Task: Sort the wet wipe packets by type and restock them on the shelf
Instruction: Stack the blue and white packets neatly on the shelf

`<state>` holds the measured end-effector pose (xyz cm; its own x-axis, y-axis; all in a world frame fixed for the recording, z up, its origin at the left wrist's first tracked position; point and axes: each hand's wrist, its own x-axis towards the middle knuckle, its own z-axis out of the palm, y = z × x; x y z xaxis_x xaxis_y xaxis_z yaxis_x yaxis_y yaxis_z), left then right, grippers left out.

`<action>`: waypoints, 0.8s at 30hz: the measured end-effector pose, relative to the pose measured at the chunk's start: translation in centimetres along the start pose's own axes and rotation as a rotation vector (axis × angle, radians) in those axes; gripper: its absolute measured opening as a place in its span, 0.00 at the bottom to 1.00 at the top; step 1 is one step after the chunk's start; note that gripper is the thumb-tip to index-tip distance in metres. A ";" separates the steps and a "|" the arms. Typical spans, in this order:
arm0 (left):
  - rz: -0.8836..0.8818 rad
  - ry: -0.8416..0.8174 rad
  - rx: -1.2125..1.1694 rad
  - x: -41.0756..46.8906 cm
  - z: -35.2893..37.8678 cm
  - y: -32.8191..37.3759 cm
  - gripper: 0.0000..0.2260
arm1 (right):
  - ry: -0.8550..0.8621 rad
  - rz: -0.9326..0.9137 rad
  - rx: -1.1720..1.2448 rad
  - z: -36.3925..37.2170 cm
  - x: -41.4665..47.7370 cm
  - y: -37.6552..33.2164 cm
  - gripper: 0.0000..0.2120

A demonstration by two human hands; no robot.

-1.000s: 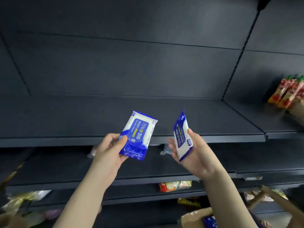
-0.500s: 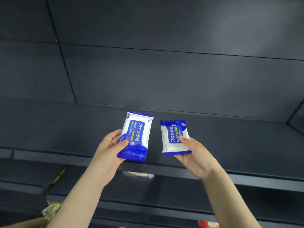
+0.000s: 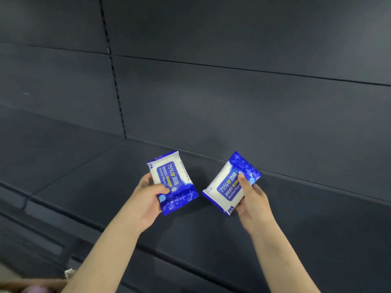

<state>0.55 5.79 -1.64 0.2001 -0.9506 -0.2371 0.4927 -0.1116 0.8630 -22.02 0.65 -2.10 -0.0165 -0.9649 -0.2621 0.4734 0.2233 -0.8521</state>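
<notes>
Blue-and-white film: two soft plastic wet wipe packets with the same print. "75%" and "Alcohol Wipes" read on both, so they look like one type.
Left side: the left packet (image 3: 172, 180) is gripped by the left hand (image 3: 148, 199), thumb across the printed face near the lower blue end, fingers behind.
Right side: the right packet (image 3: 227, 185) is gripped by the right hand (image 3: 252, 199), thumb on the face toward the far blue end, fingers underneath. It lies near the left packet but apart.
Below the hands: the dark shelf (image 3: 296, 218); neither packet touches it.
Handling (judged): light and pliant, with a filling that gives under the thumb. The glossy film is likely slick, so a loose pinch on a sealed end could slip.
Where to hold: across the padded middle, thumb on the face and fingers behind.
</notes>
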 end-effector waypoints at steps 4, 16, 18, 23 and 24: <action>-0.047 0.046 -0.065 2.9 -1.4 1.3 0.10 | 0.143 -0.060 -0.014 1.9 2.4 1.0 0.11; 0.005 0.115 -0.080 14.7 -6.0 5.3 0.10 | 0.411 -0.205 -0.004 7.3 7.6 4.9 0.22; 0.041 0.098 -0.044 16.4 -6.9 5.7 0.16 | 0.435 -0.192 0.020 8.4 8.4 5.3 0.15; 0.075 0.081 0.055 20.9 -8.4 6.6 0.16 | 0.507 -0.235 -0.161 10.3 9.6 6.2 0.07; 0.077 0.078 0.061 21.8 -8.6 6.6 0.15 | 0.502 -0.252 -0.188 10.6 9.7 6.3 0.07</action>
<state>15.51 -13.22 -4.94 0.3018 -0.9321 -0.2005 0.4213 -0.0582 0.9050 -9.86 -8.76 -5.21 -0.5446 -0.8183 -0.1841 0.2370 0.0604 -0.9696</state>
